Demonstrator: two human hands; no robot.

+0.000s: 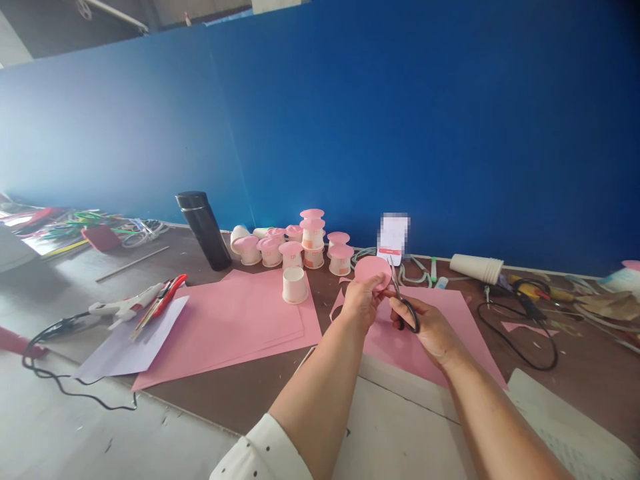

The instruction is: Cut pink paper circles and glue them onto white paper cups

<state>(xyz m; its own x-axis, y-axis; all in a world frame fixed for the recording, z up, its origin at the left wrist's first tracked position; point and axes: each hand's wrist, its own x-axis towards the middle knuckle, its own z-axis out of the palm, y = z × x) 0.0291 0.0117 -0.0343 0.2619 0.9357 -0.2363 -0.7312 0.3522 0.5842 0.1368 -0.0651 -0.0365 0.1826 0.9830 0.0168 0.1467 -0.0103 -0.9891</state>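
Observation:
My left hand (363, 301) pinches a round piece of pink paper (371, 270) by its lower edge, thumb on top. In my right hand (425, 327) is a pair of scissors (411, 315) with black handles, its blades pointing up along the right edge of the pink circle. Whether the blades touch the paper is hard to tell. Beneath both hands lies a pink paper sheet (450, 307). To the left, an upturned white paper cup (295, 287) stands on more pink sheets (235, 320). Behind it are several cups topped with pink discs (341, 257).
A black bottle (205, 230) stands at the back left. A glue gun (130, 301) and a red cutter (170, 293) rest on a pale sheet (160, 340). Stacked paper cups (477, 268) lie at right, near a black cable (555, 347). A blue partition (400, 120) closes off the back.

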